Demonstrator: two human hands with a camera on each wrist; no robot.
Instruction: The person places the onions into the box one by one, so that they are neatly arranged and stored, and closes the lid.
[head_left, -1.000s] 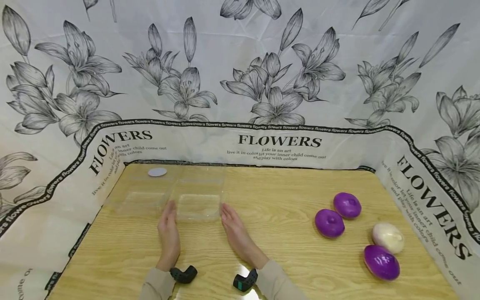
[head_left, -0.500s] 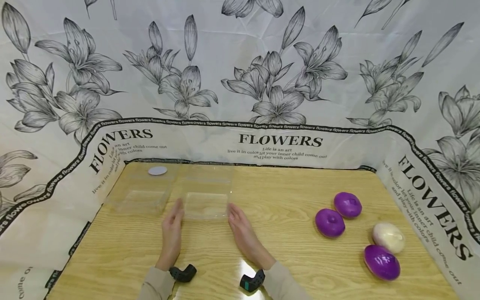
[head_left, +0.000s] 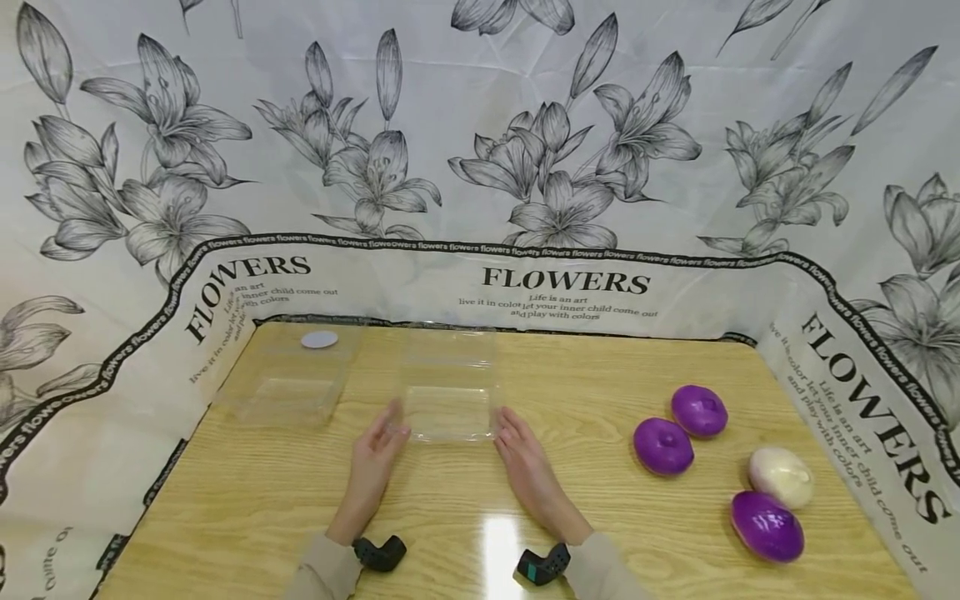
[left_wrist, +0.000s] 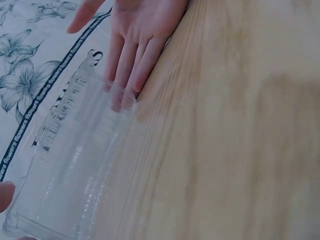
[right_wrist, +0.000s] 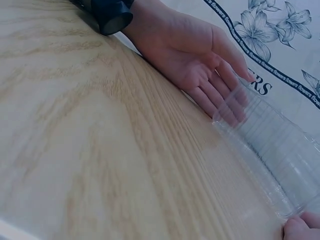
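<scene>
An opened clear plastic box (head_left: 448,412) with its hinged lid folded back lies on the wooden table, between the two hands. My left hand (head_left: 371,471) touches its left side, fingers extended along the wall, thumb by the near corner. On the other side my right hand (head_left: 531,471) rests its straight fingers against the right wall. In the left wrist view the right hand (left_wrist: 145,37) shows its open palm, fingertips at the box's corner. Across the box in the right wrist view, the left hand's fingers (right_wrist: 220,97) lie along its end.
To the left is another opened clear box (head_left: 288,400), with a white oval disc (head_left: 319,340) near its back. At the right lie several purple rounded objects (head_left: 663,447) and a cream one (head_left: 780,477). A flower-printed cloth (head_left: 562,287) surrounds the table.
Both hands have moved to the right together with the clear box between them, widening its gap from the left box. The left thumb has spread away from the fingers.
</scene>
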